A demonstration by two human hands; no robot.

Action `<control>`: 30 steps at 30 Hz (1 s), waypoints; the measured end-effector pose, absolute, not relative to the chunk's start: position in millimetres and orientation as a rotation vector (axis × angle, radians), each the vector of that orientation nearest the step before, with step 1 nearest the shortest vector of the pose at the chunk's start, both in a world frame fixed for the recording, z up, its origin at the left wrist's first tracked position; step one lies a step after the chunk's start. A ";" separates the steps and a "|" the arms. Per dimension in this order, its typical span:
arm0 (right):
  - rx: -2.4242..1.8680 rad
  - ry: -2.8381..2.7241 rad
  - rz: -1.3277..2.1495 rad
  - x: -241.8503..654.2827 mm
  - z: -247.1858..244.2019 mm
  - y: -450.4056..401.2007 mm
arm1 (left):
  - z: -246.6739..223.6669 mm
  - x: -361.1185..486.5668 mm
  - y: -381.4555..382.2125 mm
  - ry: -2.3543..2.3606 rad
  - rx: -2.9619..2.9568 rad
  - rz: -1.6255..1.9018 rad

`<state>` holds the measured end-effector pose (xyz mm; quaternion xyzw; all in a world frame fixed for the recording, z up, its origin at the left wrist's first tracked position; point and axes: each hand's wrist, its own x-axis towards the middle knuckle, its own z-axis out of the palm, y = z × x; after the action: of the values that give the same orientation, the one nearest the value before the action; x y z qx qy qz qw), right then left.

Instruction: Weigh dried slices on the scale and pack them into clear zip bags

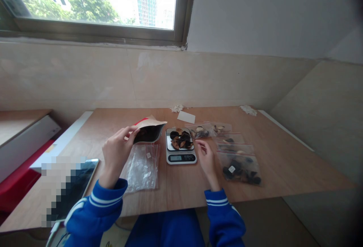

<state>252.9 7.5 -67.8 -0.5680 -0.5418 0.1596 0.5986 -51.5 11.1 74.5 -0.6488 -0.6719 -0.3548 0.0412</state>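
My left hand [117, 150] pinches the edge of a brown paper pouch [150, 131], whose dark mouth gapes toward me. Right of it, a small white digital scale [181, 158] carries a pile of dark and brown dried slices [181, 139] on its plate. Its display is lit, but the digits are too small to read surely. My right hand [205, 156] is beside the scale's right edge, fingers curled together; whether anything small is between them is hidden. Under the pouch lies a clear zip bag [141, 167] with a small white label.
Several clear zip bags with dark pieces [241, 169] overlap right of my right hand, and more bags [202, 130] lie behind the scale. A white card [186, 117] is near the back edge. At the left is a tablet [75, 186]. A window is above.
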 end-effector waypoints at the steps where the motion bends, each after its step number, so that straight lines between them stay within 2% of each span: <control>1: -1.322 -1.268 0.370 252.9 -68.0 7.2 | 74.3 -51.5 10.7 -2.057 -1.989 -1.092; 12: -1.345 -1.381 0.356 255.9 -61.2 9.7 | 80.4 -51.6 16.5 -2.026 -1.823 -1.208; 22: -1.420 -1.322 0.257 246.3 -62.6 -20.0 | 94.8 -71.4 91.9 -2.086 -1.682 -1.412; 26: -1.459 -1.264 0.271 242.7 -66.7 -40.4 | 85.7 -68.3 91.3 -1.957 -1.593 -1.513; 28: -1.478 -1.236 0.301 240.4 -69.1 -49.0 | 73.6 -57.9 73.6 -1.958 -1.517 -1.448; 30: -1.489 -1.210 0.324 238.1 -71.2 -55.8 | 54.4 -44.4 49.1 -1.991 -1.708 -1.323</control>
<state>238.1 -55.8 -71.2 -0.6324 -0.5140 0.1377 0.5630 -44.4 49.1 54.4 -0.5784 -0.6741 -0.4480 0.1015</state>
